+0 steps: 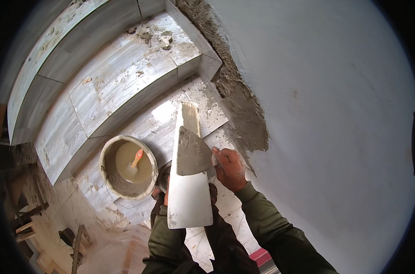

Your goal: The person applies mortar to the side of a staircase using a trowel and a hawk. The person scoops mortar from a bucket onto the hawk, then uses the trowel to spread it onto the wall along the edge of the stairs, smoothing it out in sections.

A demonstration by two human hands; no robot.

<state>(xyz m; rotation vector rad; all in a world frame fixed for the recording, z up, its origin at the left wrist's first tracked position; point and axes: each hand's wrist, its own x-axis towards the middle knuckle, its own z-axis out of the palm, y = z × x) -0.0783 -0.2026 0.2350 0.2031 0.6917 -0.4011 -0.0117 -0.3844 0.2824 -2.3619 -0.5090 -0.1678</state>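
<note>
My right hand point(230, 170) is closed around the handle of a pointing trowel. Its triangular, mortar-smeared blade point(191, 154) lies across a long white plastering float point(189, 201), either touching it or just above. The float tapers toward its far end, where a strip of plaster point(190, 118) clings to the surface. My left hand point(166, 197) grips the float from below; only a sliver of it shows at the left edge, and the float hides the rest. Ahead and to the right, a band of grey-brown mortar point(246, 116) runs up the wall beside the stair skirting.
A bucket point(105, 176) holding pale liquid and an orange-handled brush point(137, 158) stands left of the float. Tiled steps point(120, 77) rise at the far left, with mortar crumbs on them. A smooth grey wall point(330, 137) fills the right. Plastic sheeting point(111, 251) lies lower left.
</note>
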